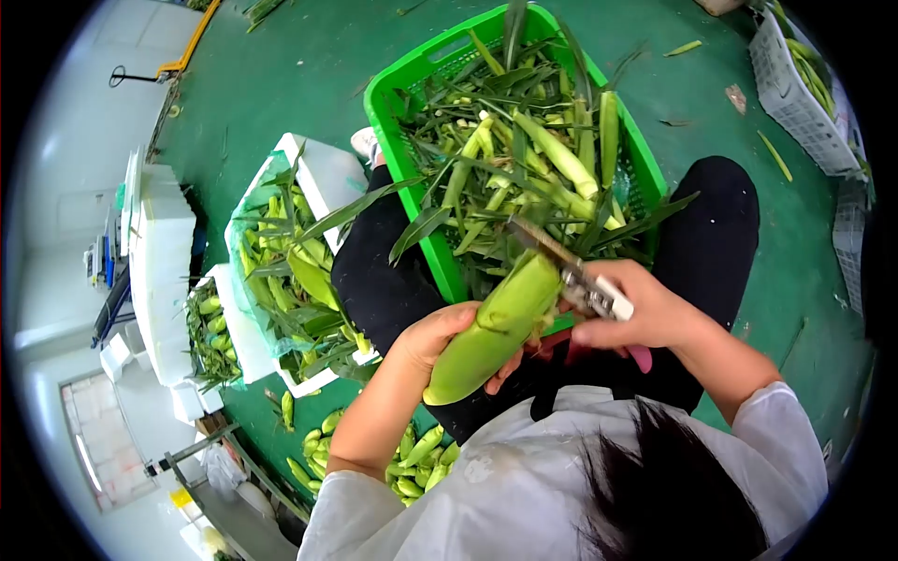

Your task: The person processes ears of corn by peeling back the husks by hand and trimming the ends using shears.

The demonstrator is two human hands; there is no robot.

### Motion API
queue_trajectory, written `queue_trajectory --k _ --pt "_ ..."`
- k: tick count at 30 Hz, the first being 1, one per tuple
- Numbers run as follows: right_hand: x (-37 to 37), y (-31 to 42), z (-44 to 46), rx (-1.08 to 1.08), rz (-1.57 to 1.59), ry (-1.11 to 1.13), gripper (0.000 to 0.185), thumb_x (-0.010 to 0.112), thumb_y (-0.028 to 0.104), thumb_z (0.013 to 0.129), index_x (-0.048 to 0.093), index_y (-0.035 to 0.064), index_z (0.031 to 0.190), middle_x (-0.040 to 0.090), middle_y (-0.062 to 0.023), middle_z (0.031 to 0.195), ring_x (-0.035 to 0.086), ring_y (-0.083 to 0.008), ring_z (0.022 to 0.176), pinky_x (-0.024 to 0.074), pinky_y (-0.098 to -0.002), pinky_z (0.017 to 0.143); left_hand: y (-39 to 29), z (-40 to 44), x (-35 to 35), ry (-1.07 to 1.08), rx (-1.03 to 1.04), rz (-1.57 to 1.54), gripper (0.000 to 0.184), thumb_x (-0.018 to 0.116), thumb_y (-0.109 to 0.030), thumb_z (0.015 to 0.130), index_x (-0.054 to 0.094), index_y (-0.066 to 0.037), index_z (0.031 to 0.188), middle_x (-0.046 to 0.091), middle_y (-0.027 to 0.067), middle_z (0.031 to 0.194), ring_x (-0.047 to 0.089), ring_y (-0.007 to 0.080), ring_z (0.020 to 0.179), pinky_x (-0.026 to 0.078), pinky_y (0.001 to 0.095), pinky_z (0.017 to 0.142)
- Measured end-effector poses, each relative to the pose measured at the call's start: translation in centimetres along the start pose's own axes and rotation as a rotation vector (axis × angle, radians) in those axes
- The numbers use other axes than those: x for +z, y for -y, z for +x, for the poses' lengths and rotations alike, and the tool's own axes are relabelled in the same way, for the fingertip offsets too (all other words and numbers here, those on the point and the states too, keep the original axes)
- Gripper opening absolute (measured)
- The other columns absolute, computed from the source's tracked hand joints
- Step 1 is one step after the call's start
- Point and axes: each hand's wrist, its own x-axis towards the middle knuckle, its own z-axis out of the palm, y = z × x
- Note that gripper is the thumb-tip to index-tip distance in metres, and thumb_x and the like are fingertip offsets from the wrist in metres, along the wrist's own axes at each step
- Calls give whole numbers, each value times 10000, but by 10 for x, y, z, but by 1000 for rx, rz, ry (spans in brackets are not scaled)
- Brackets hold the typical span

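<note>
My left hand [434, 333] is closed around a green ear of corn [491, 332] still in its husk, held tilted above my lap. In my right hand [645, 304] is a pair of pruning shears [582, 280], with a pale handle part showing and a pink end below my palm. The metal blades are slightly blurred and lie at the upper end of the ear; whether they are cutting into it I cannot tell. Just beyond, between my knees, stands a green plastic crate [432, 245] heaped with cut stalks and leaves [557, 154].
A white foam box [323, 187] of corn ears stands left of my leg, a second foam box [245, 323] beside it. A pile of husked-in ears [426, 458] lies on the green floor by my left side. White crates [795, 93] stand at the far right.
</note>
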Motion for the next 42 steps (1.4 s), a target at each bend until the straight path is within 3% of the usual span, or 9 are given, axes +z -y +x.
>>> queue_trajectory --k 5,9,12,17,23,29,32,37,42 --pt "14 -2 -1 -107 299 -237 325 760 135 821 550 29 1044 587 -13 735 582 -84 582 478 -229 484 1 -6 -4 -311 515 292 912 756 -665 703 453 -15 1266 584 151 923 636 260 738 545 359 643" --pt "30 -19 3 -13 121 196 630 785 226 820 452 35 1319 556 -50 1092 512 -115 959 430 -282 839 0 -8 -1 -427 675 342 895 764 -645 713 461 -11 1268 596 142 969 635 246 833 545 372 719" --pt "45 -23 20 -81 20 86 655 809 251 789 470 32 1304 553 -55 1112 512 -127 1023 443 -288 869 7 -6 3 -437 617 406 845 760 -592 749 469 -4 1282 613 138 1039 637 237 900 540 372 779" --pt "40 -12 36 -91 241 -107 249 761 159 816 591 26 940 605 -22 759 584 -105 550 473 -233 512 23 -4 -7 -347 584 382 764 790 -433 798 455 -15 1342 628 96 1132 625 207 1006 499 359 912" --pt "45 17 22 -81 317 -157 277 707 140 883 564 11 1082 654 -73 835 600 -98 654 498 -242 516 4 -7 5 -609 904 1235 729 797 38 607 523 -79 1272 523 127 1237 527 308 1168 438 374 980" --pt "63 29 29 -182 76 -189 242 680 100 894 555 50 1095 567 17 772 498 -32 583 399 -197 510 -3 -8 12 -767 881 1476 712 786 55 583 546 -85 1239 518 128 1224 492 347 1195 412 430 997" --pt "72 21 40 -298 76 -212 255 639 55 884 547 50 1121 555 25 789 494 -34 585 402 -195 517 8 -1 -5 -522 979 1240 746 827 18 626 507 -65 1294 507 106 1283 499 296 1222 425 404 1004" --pt "89 18 33 -231 522 -136 355 702 140 829 487 27 1089 583 -86 871 549 -113 634 513 -256 571 47 17 5 -84 675 48 978 953 -267 610 381 -26 1367 521 125 1325 549 250 1201 449 403 1015" --pt "90 17 30 -252 549 -133 383 712 134 818 475 22 1097 592 -137 933 572 -174 650 530 -306 606 55 27 2 -70 643 202 954 917 -251 637 383 -32 1397 547 107 1324 570 237 1185 450 393 1016"
